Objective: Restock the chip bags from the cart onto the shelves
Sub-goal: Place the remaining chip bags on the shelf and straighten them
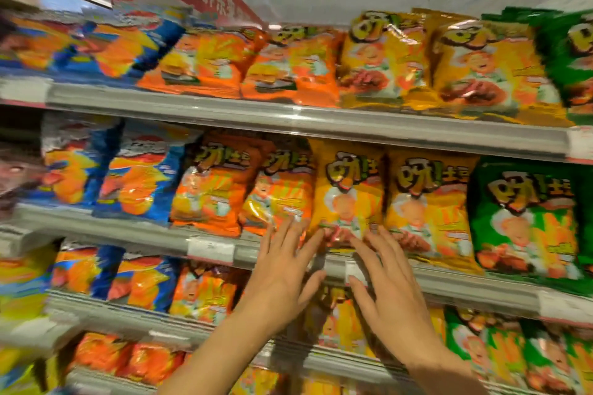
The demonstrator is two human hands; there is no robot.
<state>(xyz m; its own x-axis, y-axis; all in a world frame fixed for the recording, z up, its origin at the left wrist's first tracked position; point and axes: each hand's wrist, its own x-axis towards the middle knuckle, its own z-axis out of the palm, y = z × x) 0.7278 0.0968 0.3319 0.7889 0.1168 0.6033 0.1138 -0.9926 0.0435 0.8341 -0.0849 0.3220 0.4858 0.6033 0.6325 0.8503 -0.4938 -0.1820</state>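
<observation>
Pressing yellow chip bag point(349, 192) bottom on mid shelf point(211, 248): left hand point(282, 276) + right hand point(390, 288), fingers splayed, gripping nothing.

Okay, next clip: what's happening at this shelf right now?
A person is stocking snack shelves packed with chip bags. Both hands are open, fingers spread: the left hand and right hand press against the bottom of a yellow chip bag standing on the second shelf from the top, apparently settling it upright between an orange bag and another yellow one. Neither hand is gripping anything. The cart is out of view, and the picture is motion-blurred.
</observation>
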